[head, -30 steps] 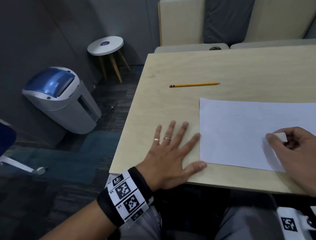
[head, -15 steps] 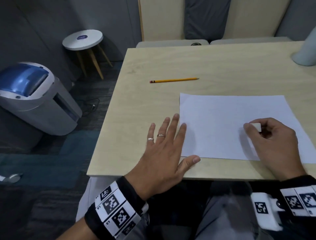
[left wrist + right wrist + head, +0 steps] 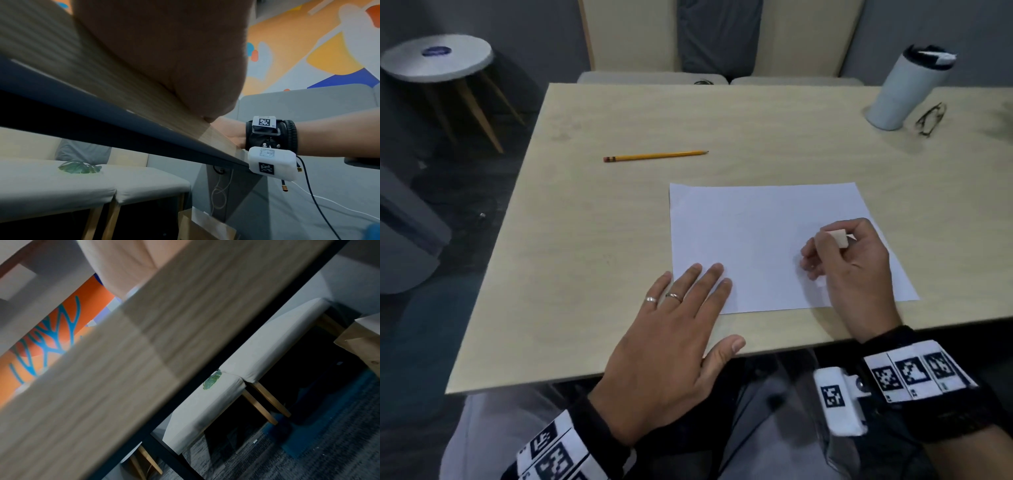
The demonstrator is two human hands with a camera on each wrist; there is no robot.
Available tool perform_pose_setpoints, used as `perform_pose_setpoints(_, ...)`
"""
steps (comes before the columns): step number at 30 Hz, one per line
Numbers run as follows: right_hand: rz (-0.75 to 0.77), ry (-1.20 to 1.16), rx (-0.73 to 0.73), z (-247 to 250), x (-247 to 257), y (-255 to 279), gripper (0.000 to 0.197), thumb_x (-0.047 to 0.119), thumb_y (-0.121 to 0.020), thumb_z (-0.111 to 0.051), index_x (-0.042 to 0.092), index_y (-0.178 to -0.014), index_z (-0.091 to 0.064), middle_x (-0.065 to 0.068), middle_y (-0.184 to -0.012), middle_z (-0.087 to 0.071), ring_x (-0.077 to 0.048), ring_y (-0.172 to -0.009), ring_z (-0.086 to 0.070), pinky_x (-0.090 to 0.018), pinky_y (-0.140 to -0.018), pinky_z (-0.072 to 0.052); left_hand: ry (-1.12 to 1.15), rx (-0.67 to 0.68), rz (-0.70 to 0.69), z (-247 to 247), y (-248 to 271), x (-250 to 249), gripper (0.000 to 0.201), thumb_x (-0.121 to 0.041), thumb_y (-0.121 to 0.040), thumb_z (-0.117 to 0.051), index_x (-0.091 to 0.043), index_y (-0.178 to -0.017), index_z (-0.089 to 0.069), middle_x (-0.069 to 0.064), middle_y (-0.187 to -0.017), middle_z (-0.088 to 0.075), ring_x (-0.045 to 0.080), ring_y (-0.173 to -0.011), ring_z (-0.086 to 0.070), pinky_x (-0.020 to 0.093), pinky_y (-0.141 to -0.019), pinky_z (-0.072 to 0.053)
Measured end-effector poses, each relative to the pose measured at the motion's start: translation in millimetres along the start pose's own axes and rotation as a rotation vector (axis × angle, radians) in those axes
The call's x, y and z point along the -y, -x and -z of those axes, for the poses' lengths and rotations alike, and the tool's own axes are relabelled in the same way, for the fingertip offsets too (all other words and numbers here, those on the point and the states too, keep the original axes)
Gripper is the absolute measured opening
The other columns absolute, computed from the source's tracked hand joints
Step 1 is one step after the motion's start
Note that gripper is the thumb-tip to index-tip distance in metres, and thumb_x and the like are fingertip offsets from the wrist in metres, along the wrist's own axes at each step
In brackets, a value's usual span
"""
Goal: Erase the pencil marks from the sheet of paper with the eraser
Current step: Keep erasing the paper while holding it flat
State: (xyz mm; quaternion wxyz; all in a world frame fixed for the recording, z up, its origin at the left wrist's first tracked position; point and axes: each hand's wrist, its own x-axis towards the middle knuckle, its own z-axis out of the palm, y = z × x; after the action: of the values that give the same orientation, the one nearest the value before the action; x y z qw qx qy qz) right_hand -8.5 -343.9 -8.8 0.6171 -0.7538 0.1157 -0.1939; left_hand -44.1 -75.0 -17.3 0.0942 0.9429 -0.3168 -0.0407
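Light wood table [image 3: 619, 240] fills head view. White sheet of paper [image 3: 750, 233] lies flat near front edge, right of centre; pencil marks too faint to tell. Left hand [image 3: 671, 342] flat, fingers straight, fingertips pressing sheet's near-left corner. Right hand [image 3: 849, 260] on sheet's right part, fingers curled, pinching eraser [image 3: 837, 237]. Tumbler [image 3: 907, 89] far right, glasses [image 3: 931, 120] just beside. Yellow pencil [image 3: 654, 156] beyond sheet, apart.
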Motion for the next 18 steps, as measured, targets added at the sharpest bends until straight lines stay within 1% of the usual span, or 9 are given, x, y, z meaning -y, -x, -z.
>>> perform_pose_setpoints(2,0.030,0.052,0.040,-1,-2,0,0.004,0.009,-0.110,-0.057,0.012,-0.107,-0.055,-0.007,-0.079,-0.066,-0.021,-0.065,-0.060,-0.031,-0.060,-0.051,0.014,-0.006,0.014,0,0,0,0.070,-0.064,-0.110,-0.017,-0.023,-0.166,-0.028,-0.007,-0.176,-0.012,0.014,-0.162,-0.006,0.046,-0.129,-0.014)
perform_pose_setpoints(4,0.047,0.106,0.072,0,-5,-2,0.005,0.018,-0.111,-0.058,0.014,-0.109,-0.058,-0.001,-0.078,-0.060,-0.018,-0.065,-0.053,-0.036,-0.063,-0.047,0.031,-0.019,0.027,0,-2,0,0.067,-0.062,-0.110,-0.023,-0.024,-0.162,-0.035,-0.007,-0.174,-0.019,0.016,-0.161,-0.013,0.047,-0.128,-0.017)
perform_pose_setpoints(6,0.068,0.145,0.092,1,-7,-2,0.007,0.028,-0.111,-0.060,0.021,-0.109,-0.062,0.004,-0.077,-0.054,-0.019,-0.067,-0.046,-0.040,-0.064,-0.042,0.044,-0.038,0.034,0,-5,-1,0.062,-0.061,-0.110,-0.027,-0.025,-0.157,-0.042,-0.008,-0.171,-0.027,0.018,-0.159,-0.022,0.047,-0.127,-0.021)
perform_pose_setpoints(9,0.107,0.166,0.077,-1,-2,2,0.008,0.033,-0.109,-0.061,0.026,-0.108,-0.066,0.000,-0.070,-0.044,-0.019,-0.060,-0.038,-0.036,-0.058,-0.036,0.073,-0.049,0.052,2,-9,-3,0.056,-0.059,-0.109,-0.029,-0.028,-0.152,-0.045,-0.009,-0.166,-0.033,0.020,-0.155,-0.029,0.047,-0.125,-0.022)
perform_pose_setpoints(10,0.130,0.170,0.069,-1,1,4,0.008,0.033,-0.108,-0.062,0.026,-0.109,-0.066,0.003,-0.069,-0.045,-0.017,-0.059,-0.038,-0.033,-0.057,-0.036,0.081,-0.045,0.061,3,-9,-4,0.056,-0.060,-0.109,-0.028,-0.029,-0.153,-0.044,-0.010,-0.165,-0.033,0.020,-0.154,-0.029,0.047,-0.125,-0.022)
perform_pose_setpoints(12,0.180,0.174,0.078,-1,6,9,0.010,0.030,-0.107,-0.062,0.024,-0.114,-0.066,0.012,-0.074,-0.053,-0.012,-0.062,-0.047,-0.026,-0.059,-0.041,0.084,-0.044,0.074,3,-10,-5,0.056,-0.060,-0.108,-0.026,-0.033,-0.155,-0.041,-0.010,-0.164,-0.033,0.020,-0.152,-0.030,0.049,-0.124,-0.021)
perform_pose_setpoints(13,0.189,0.177,0.090,1,8,12,0.012,0.030,-0.107,-0.061,0.024,-0.116,-0.066,0.014,-0.076,-0.057,-0.012,-0.065,-0.053,-0.026,-0.062,-0.045,0.086,-0.047,0.079,3,-11,-6,0.055,-0.060,-0.108,-0.027,-0.035,-0.155,-0.042,-0.010,-0.163,-0.034,0.021,-0.150,-0.032,0.051,-0.124,-0.021)
perform_pose_setpoints(16,0.185,0.204,0.095,14,11,21,0.017,0.034,-0.105,-0.060,0.025,-0.117,-0.067,0.006,-0.077,-0.065,-0.016,-0.071,-0.063,-0.035,-0.069,-0.053,0.130,-0.086,0.096,5,-19,-9,0.045,-0.056,-0.108,-0.032,-0.036,-0.143,-0.050,-0.010,-0.154,-0.039,0.023,-0.142,-0.038,0.054,-0.124,-0.020)
perform_pose_setpoints(18,0.153,0.174,0.061,21,9,26,0.016,0.033,-0.103,-0.061,0.024,-0.113,-0.069,0.004,-0.076,-0.066,-0.014,-0.070,-0.062,-0.031,-0.069,-0.052,0.180,-0.111,0.115,6,-25,-11,0.036,-0.053,-0.108,-0.033,-0.037,-0.134,-0.053,-0.010,-0.151,-0.039,0.022,-0.144,-0.037,0.051,-0.127,-0.017)
